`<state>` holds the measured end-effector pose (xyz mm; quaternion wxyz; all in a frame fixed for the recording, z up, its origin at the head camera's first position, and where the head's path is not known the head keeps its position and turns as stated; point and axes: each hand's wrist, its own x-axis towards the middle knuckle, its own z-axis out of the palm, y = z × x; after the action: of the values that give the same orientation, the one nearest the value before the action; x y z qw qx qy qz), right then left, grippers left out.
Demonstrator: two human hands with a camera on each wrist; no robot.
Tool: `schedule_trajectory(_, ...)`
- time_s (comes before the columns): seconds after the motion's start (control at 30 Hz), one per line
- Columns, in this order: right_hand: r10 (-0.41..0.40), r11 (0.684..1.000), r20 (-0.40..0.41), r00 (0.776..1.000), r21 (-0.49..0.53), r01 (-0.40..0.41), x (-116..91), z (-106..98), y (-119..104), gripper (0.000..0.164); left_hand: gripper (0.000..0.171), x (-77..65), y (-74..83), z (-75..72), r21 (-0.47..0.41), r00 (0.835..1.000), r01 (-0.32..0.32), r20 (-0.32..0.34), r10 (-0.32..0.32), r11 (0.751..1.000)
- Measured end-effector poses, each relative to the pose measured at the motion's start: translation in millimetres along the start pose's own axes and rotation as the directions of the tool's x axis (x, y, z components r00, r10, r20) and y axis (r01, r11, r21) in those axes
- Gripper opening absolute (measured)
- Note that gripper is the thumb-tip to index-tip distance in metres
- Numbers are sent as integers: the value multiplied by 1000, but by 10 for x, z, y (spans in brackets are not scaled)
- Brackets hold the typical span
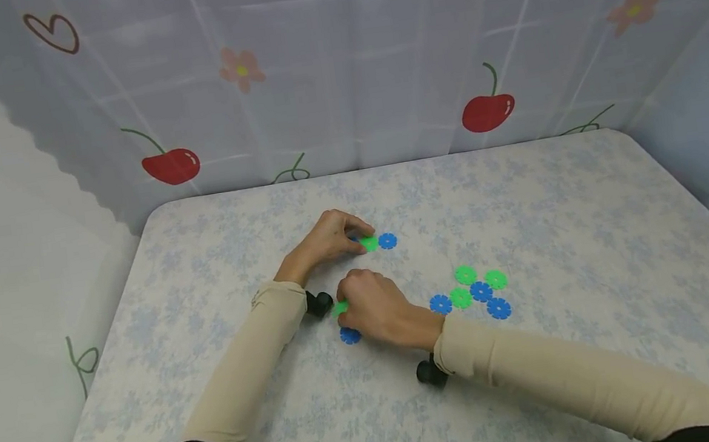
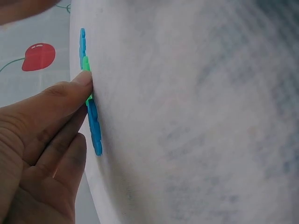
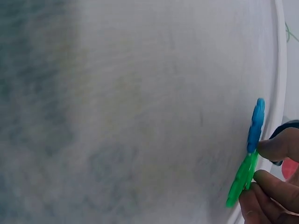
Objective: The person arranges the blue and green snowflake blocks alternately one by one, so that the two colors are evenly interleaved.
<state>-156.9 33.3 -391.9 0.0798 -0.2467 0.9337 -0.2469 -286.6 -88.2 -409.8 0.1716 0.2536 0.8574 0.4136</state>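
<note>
My left hand (image 1: 332, 236) is at the far middle of the table, thumb and fingertips pinching a green notched plastic disc (image 1: 369, 244). A blue disc (image 1: 388, 241) adjoins it on the right; another blue disc (image 2: 95, 128) adjoins its other side, partly covered by the hand in the head view. Nearer the front, my right hand (image 1: 379, 307) pinches a second green disc (image 3: 243, 179) by its edge. One more blue disc (image 3: 256, 125) meets that green one end to end, low over the tablecloth. From above, the right fingers cover much of their green disc.
Right of my right hand lies a loose group of several discs, with a green disc (image 1: 465, 275) at its back and a blue disc (image 1: 499, 308) at its front. A patterned cloth covers the table (image 1: 561, 209). Behind hangs a curtain (image 1: 337, 89) with cherry prints.
</note>
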Motion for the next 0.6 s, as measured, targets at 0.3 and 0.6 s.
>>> schedule_trajectory(0.3,51,998,-27,998,33,-50,-26,-116,190,19,35,7,3,-6,-26,1000,-24,2,24,999)
schedule_trajectory(0.6,125,991,-70,990,57,-121,-79,-281,489,22,37,-8,6,6,-34,1000,-25,8,26,999)
